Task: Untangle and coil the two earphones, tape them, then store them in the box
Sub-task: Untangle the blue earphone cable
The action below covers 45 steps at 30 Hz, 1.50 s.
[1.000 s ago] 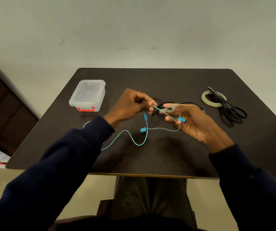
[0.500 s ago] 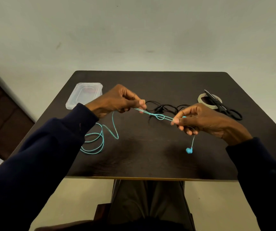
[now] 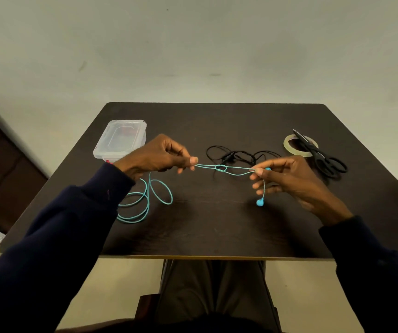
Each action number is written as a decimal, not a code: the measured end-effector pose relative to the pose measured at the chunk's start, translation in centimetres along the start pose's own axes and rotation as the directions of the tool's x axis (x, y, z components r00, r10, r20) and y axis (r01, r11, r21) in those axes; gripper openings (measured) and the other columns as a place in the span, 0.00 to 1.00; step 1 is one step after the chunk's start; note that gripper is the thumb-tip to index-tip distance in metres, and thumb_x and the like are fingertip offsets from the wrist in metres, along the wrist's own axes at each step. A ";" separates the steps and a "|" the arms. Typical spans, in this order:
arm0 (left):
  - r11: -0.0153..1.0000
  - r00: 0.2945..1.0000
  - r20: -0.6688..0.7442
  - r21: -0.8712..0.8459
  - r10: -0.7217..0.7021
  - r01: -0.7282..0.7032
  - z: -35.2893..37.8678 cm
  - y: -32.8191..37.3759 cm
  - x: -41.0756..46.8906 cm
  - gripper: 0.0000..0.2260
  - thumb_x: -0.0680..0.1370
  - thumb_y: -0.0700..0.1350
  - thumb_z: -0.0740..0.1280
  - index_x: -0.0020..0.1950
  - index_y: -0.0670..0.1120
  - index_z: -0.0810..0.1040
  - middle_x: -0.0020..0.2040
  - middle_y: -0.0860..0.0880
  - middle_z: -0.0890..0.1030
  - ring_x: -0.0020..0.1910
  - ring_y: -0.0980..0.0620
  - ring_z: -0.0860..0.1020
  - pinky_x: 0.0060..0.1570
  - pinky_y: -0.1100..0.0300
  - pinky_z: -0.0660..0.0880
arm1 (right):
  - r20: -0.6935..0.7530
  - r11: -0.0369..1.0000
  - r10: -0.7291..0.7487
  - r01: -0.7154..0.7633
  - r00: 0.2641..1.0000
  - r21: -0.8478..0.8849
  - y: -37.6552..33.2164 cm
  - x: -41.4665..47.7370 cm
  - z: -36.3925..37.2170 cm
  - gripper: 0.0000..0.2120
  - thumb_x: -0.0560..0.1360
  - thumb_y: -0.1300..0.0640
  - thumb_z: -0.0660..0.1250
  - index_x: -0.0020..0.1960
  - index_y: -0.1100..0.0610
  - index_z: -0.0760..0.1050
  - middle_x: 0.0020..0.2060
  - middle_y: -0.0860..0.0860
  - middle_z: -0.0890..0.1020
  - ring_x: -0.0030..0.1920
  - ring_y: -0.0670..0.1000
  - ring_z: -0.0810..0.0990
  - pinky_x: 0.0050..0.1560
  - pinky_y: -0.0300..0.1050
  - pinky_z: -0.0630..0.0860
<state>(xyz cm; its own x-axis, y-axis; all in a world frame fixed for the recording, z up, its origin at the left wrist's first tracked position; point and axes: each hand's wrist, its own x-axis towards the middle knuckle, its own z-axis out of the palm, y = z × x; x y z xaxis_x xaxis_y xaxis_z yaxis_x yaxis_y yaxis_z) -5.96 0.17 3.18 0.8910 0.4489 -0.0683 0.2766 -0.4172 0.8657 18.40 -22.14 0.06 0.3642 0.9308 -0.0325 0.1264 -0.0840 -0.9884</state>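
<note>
Pinching the teal earphone [image 3: 220, 168] taut at its knotted cable, fingers [image 3: 193, 160] of left hand [image 3: 154, 156] and right hand [image 3: 289, 175] hold it above desk [image 3: 217, 231] centre; black earphone [image 3: 229, 156] lies at twelve o'clock, box [image 3: 121, 138] at ten o'clock.

The left hand [image 3: 155, 156] and right hand [image 3: 289, 176], close together a second ago in front of the black earphone [image 3: 236, 156], are now apart. They pull the blue earphone [image 3: 205, 166] taut, and its knot [image 3: 220, 167] is smaller. One earbud [image 3: 260, 202] now hangs free.
</note>
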 end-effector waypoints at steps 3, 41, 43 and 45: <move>1.000 1.000 -0.025 -0.006 0.000 0.000 0.5 -1.0 -0.5 0.12 0.76 0.51 0.72 0.45 0.42 0.86 0.30 0.45 0.79 0.23 0.58 0.66 0.25 0.69 0.63 | -0.064 1.000 -0.022 0.020 0.998 -0.019 0.5 -0.2 0.5 0.14 0.71 0.56 0.73 0.52 0.63 0.83 0.45 0.60 0.87 0.42 0.59 0.87 0.39 0.48 0.85; 0.949 0.849 -0.465 -0.056 0.251 -0.311 10.3 -2.9 1.1 0.05 0.73 0.40 0.78 0.48 0.43 0.87 0.42 0.51 0.86 0.41 0.52 0.85 0.43 0.59 0.81 | -0.108 0.891 -0.241 0.176 0.964 -0.418 1.1 0.3 7.0 0.08 0.72 0.61 0.77 0.50 0.52 0.85 0.39 0.45 0.87 0.39 0.41 0.85 0.40 0.34 0.80; 0.941 0.818 -0.502 -0.022 0.281 -0.337 10.2 -2.8 1.1 0.05 0.73 0.41 0.78 0.48 0.44 0.87 0.43 0.52 0.86 0.42 0.51 0.85 0.42 0.58 0.81 | -0.130 0.938 -0.196 0.148 0.972 -0.312 0.5 0.4 6.7 0.08 0.73 0.62 0.76 0.51 0.55 0.84 0.39 0.48 0.87 0.39 0.44 0.86 0.38 0.34 0.80; 0.931 0.788 -0.524 0.026 0.323 -0.364 10.1 -2.8 1.1 0.05 0.74 0.42 0.78 0.48 0.44 0.87 0.44 0.51 0.86 0.43 0.51 0.84 0.42 0.57 0.82 | -0.142 0.949 -0.190 0.145 0.971 -0.279 0.3 0.6 6.4 0.04 0.75 0.62 0.74 0.49 0.57 0.84 0.38 0.50 0.87 0.39 0.48 0.87 0.38 0.37 0.81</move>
<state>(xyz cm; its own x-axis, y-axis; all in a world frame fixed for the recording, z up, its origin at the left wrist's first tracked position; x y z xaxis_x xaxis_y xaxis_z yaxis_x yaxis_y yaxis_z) -2.06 -6.16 -4.32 0.6032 0.6331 0.4851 -0.0575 -0.5721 0.8181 12.75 -19.36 -1.17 0.4611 0.8694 0.1775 0.4303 -0.0441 -0.9016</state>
